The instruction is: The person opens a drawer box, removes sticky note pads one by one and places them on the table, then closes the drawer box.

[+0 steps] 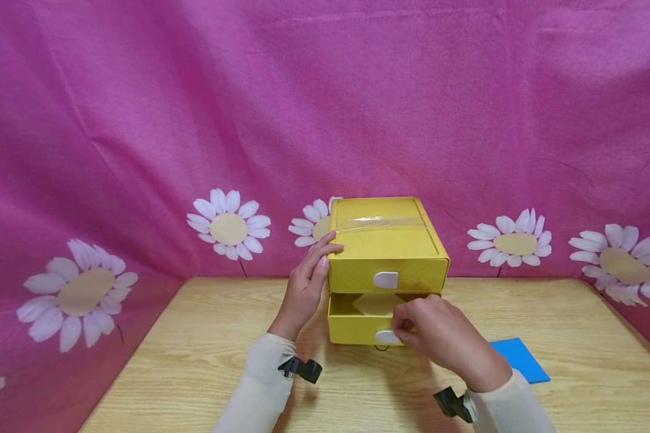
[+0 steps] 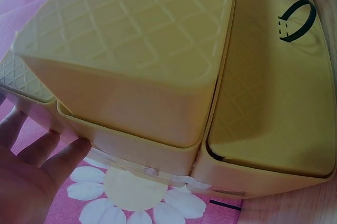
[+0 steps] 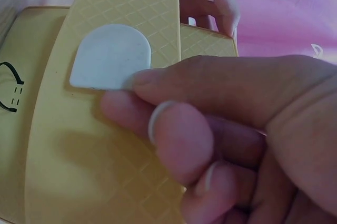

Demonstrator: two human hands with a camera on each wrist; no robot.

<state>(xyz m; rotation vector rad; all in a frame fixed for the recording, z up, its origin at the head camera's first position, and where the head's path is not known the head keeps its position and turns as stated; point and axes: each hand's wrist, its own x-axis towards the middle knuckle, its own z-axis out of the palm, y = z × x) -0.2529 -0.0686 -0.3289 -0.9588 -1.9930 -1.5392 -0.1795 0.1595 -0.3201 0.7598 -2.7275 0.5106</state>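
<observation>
A yellow chest of drawers (image 1: 387,240) stands on the table, clear tape across its top. The top drawer (image 1: 352,276) is closed. Below it a drawer (image 1: 352,329) is pulled out, and a pale flat piece (image 1: 378,304) shows inside. My right hand (image 1: 446,334) pinches this drawer's white tab (image 3: 111,58) between thumb and forefinger. With extended fingers, my left hand (image 1: 309,282) rests against the chest's upper left side; the left wrist view shows its fingertips touching the wall. On the lowest front sits a black loop (image 2: 303,21).
A blue flat sheet (image 1: 521,359) lies on the table right of the chest, partly behind my right wrist. Behind the wooden table (image 1: 195,349) hangs a pink cloth (image 1: 325,108) with white daisies. Each sleeve carries a small black mount.
</observation>
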